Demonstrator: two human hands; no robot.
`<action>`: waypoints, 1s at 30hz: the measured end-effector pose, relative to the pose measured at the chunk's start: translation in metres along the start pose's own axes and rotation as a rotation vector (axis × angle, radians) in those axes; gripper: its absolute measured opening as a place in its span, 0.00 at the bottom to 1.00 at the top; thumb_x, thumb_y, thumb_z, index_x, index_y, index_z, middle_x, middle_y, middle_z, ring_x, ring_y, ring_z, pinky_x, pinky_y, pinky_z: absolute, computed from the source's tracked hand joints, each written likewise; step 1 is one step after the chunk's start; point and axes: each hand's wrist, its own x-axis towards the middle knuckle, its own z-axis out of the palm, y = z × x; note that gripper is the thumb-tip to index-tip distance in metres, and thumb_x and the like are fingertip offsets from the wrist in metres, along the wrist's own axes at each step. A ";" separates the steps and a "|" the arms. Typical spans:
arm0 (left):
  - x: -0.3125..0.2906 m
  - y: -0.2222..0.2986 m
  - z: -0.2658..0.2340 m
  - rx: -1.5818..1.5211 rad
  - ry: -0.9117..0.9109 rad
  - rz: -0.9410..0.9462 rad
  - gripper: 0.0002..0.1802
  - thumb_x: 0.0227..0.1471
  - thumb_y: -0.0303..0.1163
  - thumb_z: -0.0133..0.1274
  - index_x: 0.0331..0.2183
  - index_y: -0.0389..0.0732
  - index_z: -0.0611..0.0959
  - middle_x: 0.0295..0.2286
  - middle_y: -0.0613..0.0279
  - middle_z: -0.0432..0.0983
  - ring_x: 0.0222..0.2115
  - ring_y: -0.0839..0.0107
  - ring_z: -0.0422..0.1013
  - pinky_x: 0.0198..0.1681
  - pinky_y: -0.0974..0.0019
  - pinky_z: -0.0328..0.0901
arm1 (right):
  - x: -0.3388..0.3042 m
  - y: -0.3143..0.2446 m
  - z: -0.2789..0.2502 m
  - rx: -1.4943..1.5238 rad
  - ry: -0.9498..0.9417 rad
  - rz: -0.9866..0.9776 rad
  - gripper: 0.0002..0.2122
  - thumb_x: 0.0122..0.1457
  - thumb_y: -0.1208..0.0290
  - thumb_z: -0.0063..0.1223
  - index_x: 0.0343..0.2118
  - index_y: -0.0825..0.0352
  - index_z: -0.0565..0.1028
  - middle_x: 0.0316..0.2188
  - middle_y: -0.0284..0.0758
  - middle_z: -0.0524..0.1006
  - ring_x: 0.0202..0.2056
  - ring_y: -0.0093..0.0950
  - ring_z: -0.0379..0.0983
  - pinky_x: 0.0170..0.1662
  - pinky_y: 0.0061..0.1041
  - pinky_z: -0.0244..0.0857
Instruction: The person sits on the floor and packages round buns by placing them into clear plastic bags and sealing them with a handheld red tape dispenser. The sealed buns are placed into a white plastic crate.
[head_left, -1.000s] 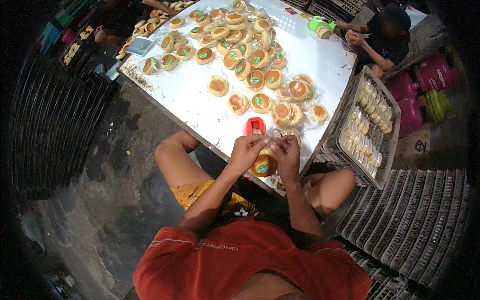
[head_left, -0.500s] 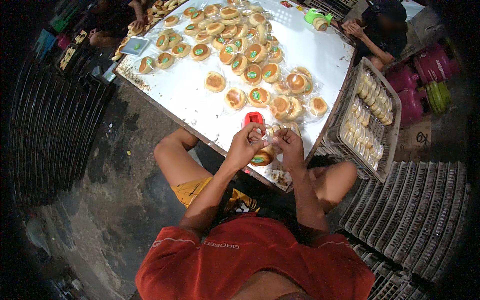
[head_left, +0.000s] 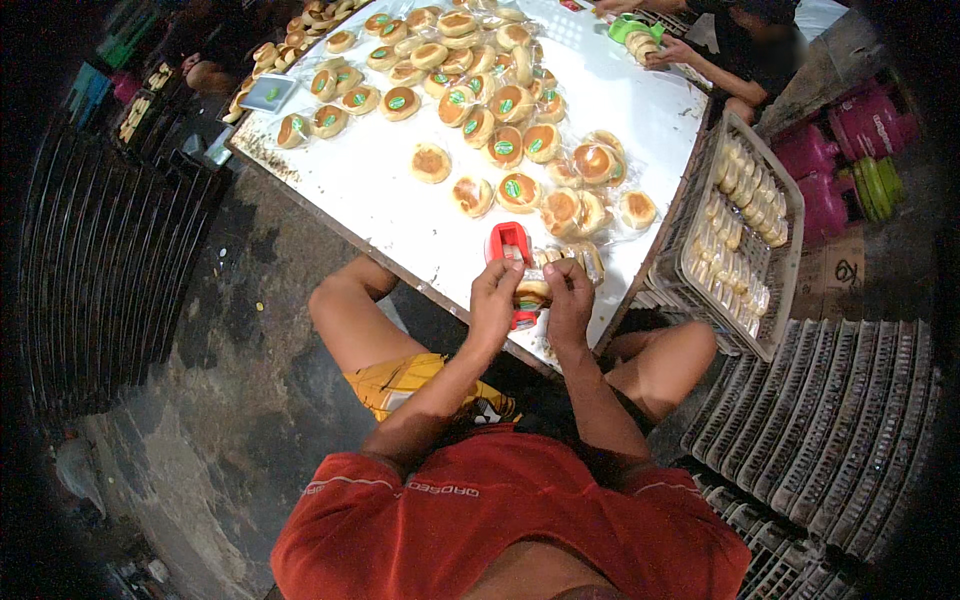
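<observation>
My left hand [head_left: 494,296] and my right hand [head_left: 567,302] are closed in a pinch at the table's near edge. Stretched between their fingertips is the clear plastic bag [head_left: 534,272] of a packed bun [head_left: 533,290]. The bun shows partly between the hands, with a bit of green label. A red tape dispenser [head_left: 510,236] stands just beyond my left fingers. Its near end [head_left: 524,320] shows below the bun, the middle being hidden. Right beyond my right hand lies a clear bag of several small buns [head_left: 585,260].
Many bagged round buns [head_left: 505,145], several with green labels, cover the white table [head_left: 370,190]. A plastic crate [head_left: 775,290] of packed bread stands at right, above stacked trays [head_left: 820,420]. Across the table a co-worker's hand [head_left: 672,52] holds bread beside a green tape dispenser [head_left: 625,28].
My hands have drawn slightly nearer and level, holding the plastic taut. The bun has shifted, uncovering the dispenser's near end. The co-worker's hands have moved onto the bread and green dispenser.
</observation>
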 end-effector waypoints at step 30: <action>-0.029 0.004 0.011 0.196 0.070 0.328 0.11 0.54 0.21 0.51 0.41 0.34 0.74 0.30 0.65 0.67 0.34 0.76 0.64 0.41 0.72 0.61 | -0.008 -0.036 -0.026 -0.369 -0.239 -0.191 0.12 0.50 0.76 0.62 0.39 0.66 0.75 0.41 0.39 0.72 0.43 0.32 0.71 0.49 0.31 0.65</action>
